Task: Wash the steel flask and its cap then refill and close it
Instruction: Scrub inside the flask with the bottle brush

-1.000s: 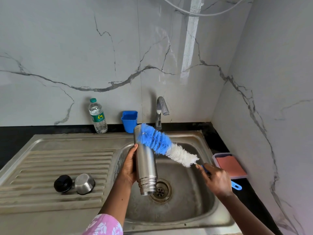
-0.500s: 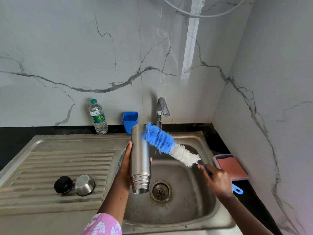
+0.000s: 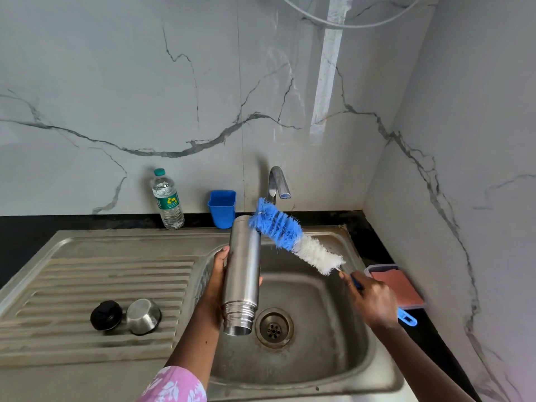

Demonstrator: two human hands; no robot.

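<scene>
The left hand (image 3: 216, 282) is wrapping its grip closed around the middle of the tall cylindrical steel flask (image 3: 242, 274), thumb on the near-left side and fingertips (image 3: 260, 281) just peeking out at the flask's right edge. It is holding the flask nearly upright over the stainless steel sink basin (image 3: 333, 329), just left of the round metal drain (image 3: 274, 327). The ringed, open mouth end is pointing down and the flat base is pointing up. The right hand (image 3: 372, 303), up and to the right of the drain, is clenching its grip tightly around the blue plastic handle of a long bottle brush with blue and white bristles (image 3: 290, 233). The handle's looped end is sticking out below the fist. The brush is slanting up and left, and its blue tip is lying against the top right of the flask's upper end. Well left of the drain, a round black stopper (image 3: 106, 314) and a small steel cup-shaped cap (image 3: 143, 316) are sitting side by side, touching, on the ribbed steel drainboard (image 3: 87, 274). Behind the drain, a curved steel tap (image 3: 277, 181) is rising. On the black desk (image 3: 29, 230), farther back and left, a square blue plastic cup (image 3: 222, 207) and a clear plastic water bottle with a green cap (image 3: 168, 200) are standing. To the drain's right, a pink sponge (image 3: 396, 287) is lying in a small tray.
</scene>
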